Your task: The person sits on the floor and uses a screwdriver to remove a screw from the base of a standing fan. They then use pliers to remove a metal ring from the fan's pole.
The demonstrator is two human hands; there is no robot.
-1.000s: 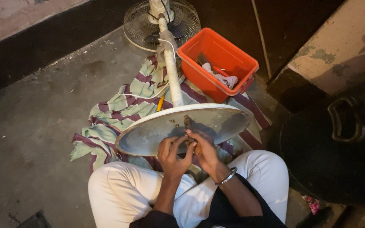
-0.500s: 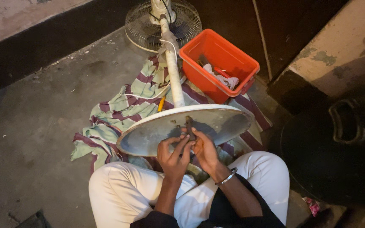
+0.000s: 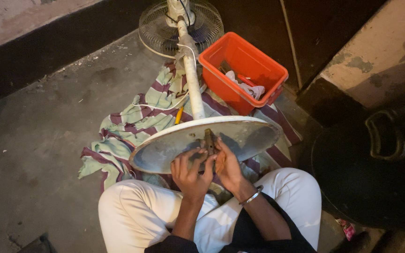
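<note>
A pedestal fan lies on its side on a striped cloth (image 3: 132, 124). Its round white base (image 3: 249, 136) faces me, underside up, and its pole (image 3: 192, 79) runs back to the caged fan head (image 3: 165, 30). A rusty bolt or fitting (image 3: 209, 139) sticks out at the centre of the base. My left hand (image 3: 191, 171) and my right hand (image 3: 228, 166) are both cupped on the base around that fitting, fingers curled against it. A metal bracelet sits on my right wrist. What the fingers pinch is hidden.
An orange plastic tub (image 3: 244, 70) with a white rag and small tools stands right of the pole. A dark round object with a handle (image 3: 380, 159) lies at the right. My legs in white trousers (image 3: 132, 211) are crossed under the base. Bare concrete floor stretches left.
Both hands have stayed at the centre of the base, with the fingers shifting slightly around the fitting. The fan has not moved.
</note>
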